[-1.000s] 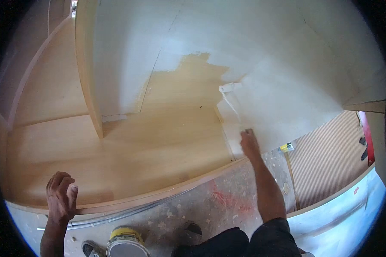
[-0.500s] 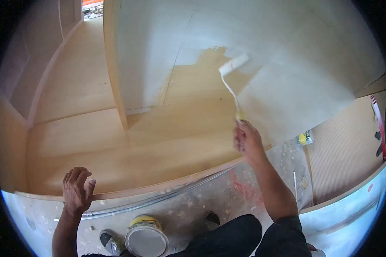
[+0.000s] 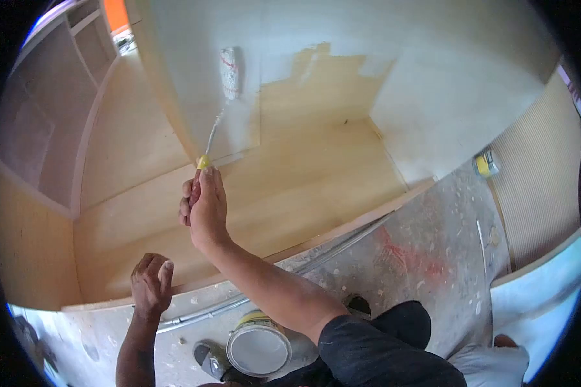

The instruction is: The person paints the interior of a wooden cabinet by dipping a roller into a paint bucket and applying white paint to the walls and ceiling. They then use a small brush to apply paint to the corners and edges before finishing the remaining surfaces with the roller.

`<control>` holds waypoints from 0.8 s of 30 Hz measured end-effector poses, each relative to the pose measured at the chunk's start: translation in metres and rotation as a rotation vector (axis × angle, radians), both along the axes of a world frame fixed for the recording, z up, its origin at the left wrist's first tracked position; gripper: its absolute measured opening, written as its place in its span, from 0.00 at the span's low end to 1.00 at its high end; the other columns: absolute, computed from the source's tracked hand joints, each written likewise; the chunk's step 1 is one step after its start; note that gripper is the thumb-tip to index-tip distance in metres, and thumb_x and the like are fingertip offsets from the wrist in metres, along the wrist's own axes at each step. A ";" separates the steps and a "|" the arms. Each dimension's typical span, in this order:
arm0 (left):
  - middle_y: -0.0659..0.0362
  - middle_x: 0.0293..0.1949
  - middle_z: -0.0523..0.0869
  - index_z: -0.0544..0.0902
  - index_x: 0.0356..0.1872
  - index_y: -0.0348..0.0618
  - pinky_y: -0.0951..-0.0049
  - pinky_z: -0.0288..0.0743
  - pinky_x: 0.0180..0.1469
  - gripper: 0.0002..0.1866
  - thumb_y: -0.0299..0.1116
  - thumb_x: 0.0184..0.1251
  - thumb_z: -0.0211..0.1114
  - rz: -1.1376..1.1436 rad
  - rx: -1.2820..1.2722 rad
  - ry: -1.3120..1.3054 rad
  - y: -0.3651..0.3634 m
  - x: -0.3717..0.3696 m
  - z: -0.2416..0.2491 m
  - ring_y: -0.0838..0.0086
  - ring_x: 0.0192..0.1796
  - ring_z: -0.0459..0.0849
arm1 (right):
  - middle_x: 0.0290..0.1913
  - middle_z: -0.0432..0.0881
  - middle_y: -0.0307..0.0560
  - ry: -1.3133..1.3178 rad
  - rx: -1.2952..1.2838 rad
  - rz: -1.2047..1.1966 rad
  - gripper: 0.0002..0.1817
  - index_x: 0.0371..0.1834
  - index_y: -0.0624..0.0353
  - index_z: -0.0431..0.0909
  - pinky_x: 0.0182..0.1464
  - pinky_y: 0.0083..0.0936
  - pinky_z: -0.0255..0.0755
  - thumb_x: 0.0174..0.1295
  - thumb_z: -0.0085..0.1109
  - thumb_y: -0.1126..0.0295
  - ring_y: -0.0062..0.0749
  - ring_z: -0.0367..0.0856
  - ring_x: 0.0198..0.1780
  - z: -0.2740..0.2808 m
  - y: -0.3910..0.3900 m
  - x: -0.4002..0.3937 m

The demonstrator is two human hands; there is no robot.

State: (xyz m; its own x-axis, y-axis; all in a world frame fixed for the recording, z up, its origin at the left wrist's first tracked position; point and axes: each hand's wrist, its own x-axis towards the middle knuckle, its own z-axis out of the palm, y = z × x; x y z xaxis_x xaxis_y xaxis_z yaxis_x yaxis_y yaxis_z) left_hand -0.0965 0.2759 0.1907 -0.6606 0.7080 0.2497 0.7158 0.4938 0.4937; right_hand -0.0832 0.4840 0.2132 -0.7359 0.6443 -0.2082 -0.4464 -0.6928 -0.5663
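My right hand [image 3: 206,203] is wrapped round the reddish handle of a paint roller [image 3: 228,76]. Its pale, red-streaked sleeve is against the back panel [image 3: 245,29], left of a bare wood-coloured patch. Paint covers the panel around that patch in whitish grey. Over the front edge of the wooden cabinet [image 3: 284,187], my left hand [image 3: 152,284] hangs with loosely bent fingers and the thumb apart; nothing shows in it. Below, a bucket [image 3: 258,350] of grey paint stands by my foot.
Metal tubes [image 3: 200,316] lie on the spotted floor along the cabinet's front edge. A yellow-labelled can [image 3: 486,163] stands at the right beside a ribbed brown sheet [image 3: 536,174]. An upright divider [image 3: 161,90] separates the cabinet's bays. Grey cloth [image 3: 490,362] shows at lower right.
My right hand has carried the roller leftward, from the bare patch to the painted area left of it. The view has shifted, and my left hand appears slightly lower and further right.
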 end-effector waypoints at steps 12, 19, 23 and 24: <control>0.46 0.33 0.83 0.84 0.35 0.37 0.51 0.74 0.41 0.22 0.46 0.79 0.54 0.065 -0.022 0.074 0.010 0.007 0.001 0.46 0.36 0.82 | 0.28 0.71 0.35 0.094 0.146 -0.190 0.18 0.36 0.46 0.71 0.25 0.23 0.70 0.83 0.40 0.51 0.22 0.71 0.24 -0.011 0.280 0.047; 0.42 0.31 0.84 0.85 0.34 0.32 0.54 0.75 0.39 0.30 0.51 0.82 0.48 0.064 -0.138 -0.033 0.010 0.004 0.000 0.46 0.36 0.84 | 0.31 0.70 0.33 -0.136 0.605 -0.324 0.33 0.87 0.45 0.44 0.17 0.14 0.63 0.83 0.42 0.62 0.12 0.63 0.20 -0.047 0.032 -0.043; 0.42 0.30 0.83 0.85 0.34 0.33 0.51 0.74 0.38 0.26 0.48 0.81 0.51 0.018 -0.097 -0.056 0.009 0.001 -0.005 0.44 0.34 0.83 | 0.24 0.66 0.33 -0.020 0.148 -0.253 0.31 0.85 0.45 0.49 0.16 0.18 0.63 0.82 0.44 0.61 0.17 0.65 0.20 0.032 0.129 0.009; 0.42 0.30 0.83 0.85 0.33 0.33 0.51 0.74 0.38 0.26 0.47 0.81 0.52 0.019 -0.096 -0.054 0.010 0.002 -0.004 0.44 0.34 0.83 | 0.25 0.64 0.34 -0.054 0.147 -0.324 0.29 0.83 0.46 0.54 0.17 0.21 0.64 0.81 0.45 0.59 0.18 0.66 0.21 0.052 0.164 0.019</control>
State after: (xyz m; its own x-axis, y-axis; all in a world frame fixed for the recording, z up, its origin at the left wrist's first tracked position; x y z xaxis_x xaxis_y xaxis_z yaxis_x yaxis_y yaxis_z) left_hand -0.0947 0.2857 0.1868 -0.6845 0.7144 0.1452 0.6799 0.5538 0.4807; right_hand -0.0639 0.6476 0.2650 -0.4792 0.8682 -0.1288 -0.5963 -0.4297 -0.6780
